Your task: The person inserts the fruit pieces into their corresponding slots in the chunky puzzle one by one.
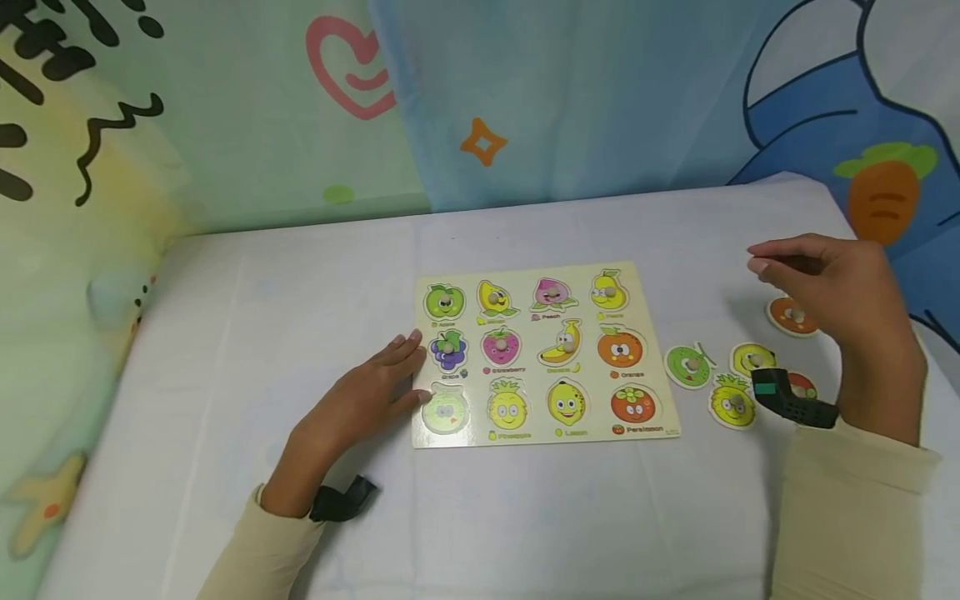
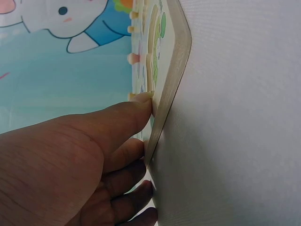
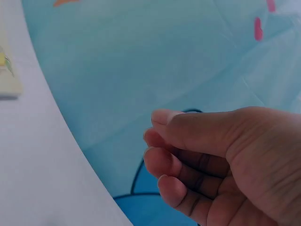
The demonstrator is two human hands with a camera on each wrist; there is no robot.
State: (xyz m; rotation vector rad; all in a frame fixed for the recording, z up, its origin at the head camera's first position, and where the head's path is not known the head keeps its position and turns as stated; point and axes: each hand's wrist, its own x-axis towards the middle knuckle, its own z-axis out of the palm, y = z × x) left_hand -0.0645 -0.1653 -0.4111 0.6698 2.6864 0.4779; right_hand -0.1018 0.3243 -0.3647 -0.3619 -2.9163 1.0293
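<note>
Head view shows me the fruit board (image 1: 521,292) flat on the white cloth (image 1: 540,525), steadied at its left edge by the left hand (image 1: 375,392). That hand's fingers reach out nearly straight, the thumb resting on the edge; I read it as a light press, not a clamp. The right hand (image 1: 847,292) hovers well right of the board, thumb and fingers loosely curled and close together, and from its wrist camera I see nothing held between them.

By my count the work is past half. Knobs stand on the apple (image 1: 444,302), mango (image 1: 495,298), peach (image 1: 552,293), pear (image 1: 609,292), grapes (image 1: 447,350), strawberry (image 1: 501,347) and banana (image 1: 561,343), so I judge those seven seated. The orange outline (image 1: 620,347) and the whole bottom row show no knob, and I take these five as unfilled. Five loose pieces seem to match: a green piece (image 1: 688,367), yellow piece (image 1: 752,358), pineapple piece (image 1: 732,406), red piece (image 1: 804,385) partly hidden by the wrist strap (image 1: 795,404), and an orange piece (image 1: 790,317) near the right hand
</note>
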